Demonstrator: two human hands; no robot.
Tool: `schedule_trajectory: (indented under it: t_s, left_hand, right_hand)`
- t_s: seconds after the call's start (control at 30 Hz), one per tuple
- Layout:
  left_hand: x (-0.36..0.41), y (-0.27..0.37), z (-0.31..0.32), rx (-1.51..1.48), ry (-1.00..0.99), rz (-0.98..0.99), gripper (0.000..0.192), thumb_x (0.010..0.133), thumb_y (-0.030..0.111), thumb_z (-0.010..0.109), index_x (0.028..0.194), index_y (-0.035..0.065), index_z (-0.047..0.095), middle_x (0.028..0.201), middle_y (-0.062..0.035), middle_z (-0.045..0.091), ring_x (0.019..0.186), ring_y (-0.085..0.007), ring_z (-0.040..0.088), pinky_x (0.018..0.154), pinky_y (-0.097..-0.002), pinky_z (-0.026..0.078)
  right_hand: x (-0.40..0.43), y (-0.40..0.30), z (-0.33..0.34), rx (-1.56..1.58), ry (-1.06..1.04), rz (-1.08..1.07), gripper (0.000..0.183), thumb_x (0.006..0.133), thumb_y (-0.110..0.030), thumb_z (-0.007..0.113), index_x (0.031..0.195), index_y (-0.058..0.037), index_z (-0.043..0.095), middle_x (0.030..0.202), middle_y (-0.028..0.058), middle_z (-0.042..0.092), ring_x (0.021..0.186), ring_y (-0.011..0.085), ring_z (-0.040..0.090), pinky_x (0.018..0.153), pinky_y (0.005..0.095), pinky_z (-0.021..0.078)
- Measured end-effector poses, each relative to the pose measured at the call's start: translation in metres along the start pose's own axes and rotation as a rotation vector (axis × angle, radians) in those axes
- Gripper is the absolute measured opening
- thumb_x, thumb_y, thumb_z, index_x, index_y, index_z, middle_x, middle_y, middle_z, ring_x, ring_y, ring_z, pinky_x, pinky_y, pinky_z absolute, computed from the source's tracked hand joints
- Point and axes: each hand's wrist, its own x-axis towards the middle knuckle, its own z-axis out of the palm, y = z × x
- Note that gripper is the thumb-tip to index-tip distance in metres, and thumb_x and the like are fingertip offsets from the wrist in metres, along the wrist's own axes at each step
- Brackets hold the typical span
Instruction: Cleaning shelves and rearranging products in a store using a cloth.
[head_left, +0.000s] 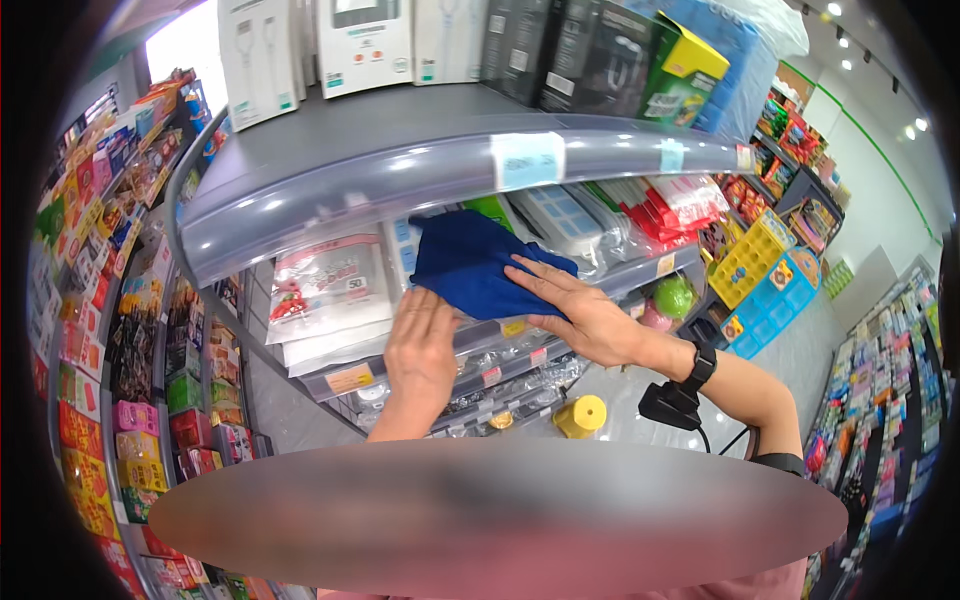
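Note:
A dark blue cloth (480, 262) is spread in crumpled folds over packaged goods on the shelf below the top one. My right hand (581, 307) grips its right part, fingers lying over the fabric and thumb near the shelf's front edge. At the cloth's lower left corner is my left hand (424, 337), back up and fingers bent; its fingertips are partly hidden, so I cannot tell whether it grips anything. Just left of it lie flat plastic packets (330, 289). A blue-and-white ice cube tray (562, 214) in clear wrap sits behind the cloth.
Above, a clear-fronted shelf lip (450, 161) overhangs the goods, with cable boxes (364, 49) behind it. Red-and-white packets (667, 206) lie at the right. A yellow stool (580, 416) stands on the floor. A black device (670, 405) with a cable hangs from my right wrist strap.

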Motion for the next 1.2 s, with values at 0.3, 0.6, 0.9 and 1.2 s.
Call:
schedule_trajectory:
  t_s: [0.3,0.6,0.9,1.2]
  left_hand:
    - [0.027,0.028,-0.023,0.062,-0.218,-0.103,0.034,0.071,0.008,0.064,0.101,-0.0061,0.056,0.108,-0.0214,0.055,0.101,-0.0340,0.053,0.091,-0.0414,0.039]
    - [0.070,0.128,0.091,0.031,-0.275,0.099,0.036,0.066,0.009,0.069,0.098,-0.0025,0.057,0.105,-0.0142,0.057,0.100,-0.0313,0.051,0.085,-0.0398,0.040]
    - [0.087,0.153,0.144,0.241,-0.402,0.240,0.022,0.065,0.002,0.059,0.087,-0.0007,0.061,0.094,-0.0122,0.056,0.092,-0.0310,0.050,0.078,-0.0407,0.039]
    - [0.094,0.145,0.142,0.313,-0.263,0.367,0.015,0.063,-0.004,0.057,0.078,-0.0034,0.058,0.084,-0.0131,0.056,0.082,-0.0289,0.054,0.078,-0.0403,0.041]
  right_hand:
    - [-0.074,0.041,-0.055,1.207,0.137,0.787,0.037,0.090,-0.028,0.045,0.107,0.0042,0.052,0.100,0.0086,0.059,0.088,0.0132,0.056,0.076,0.0250,0.0441]
    - [-0.145,0.125,-0.030,1.602,0.043,0.680,0.040,0.089,-0.034,0.045,0.099,0.0034,0.058,0.091,0.0077,0.063,0.078,0.0145,0.060,0.071,0.0263,0.0484]
    - [-0.186,0.185,0.004,2.103,0.116,0.896,0.044,0.089,-0.040,0.044,0.100,0.0016,0.054,0.087,0.0084,0.061,0.073,0.0174,0.059,0.069,0.0293,0.0488]
    - [-0.164,0.189,0.031,2.288,-0.071,0.680,0.041,0.087,-0.041,0.047,0.095,-0.0022,0.055,0.083,0.0062,0.061,0.065,0.0140,0.058,0.059,0.0268,0.0495]
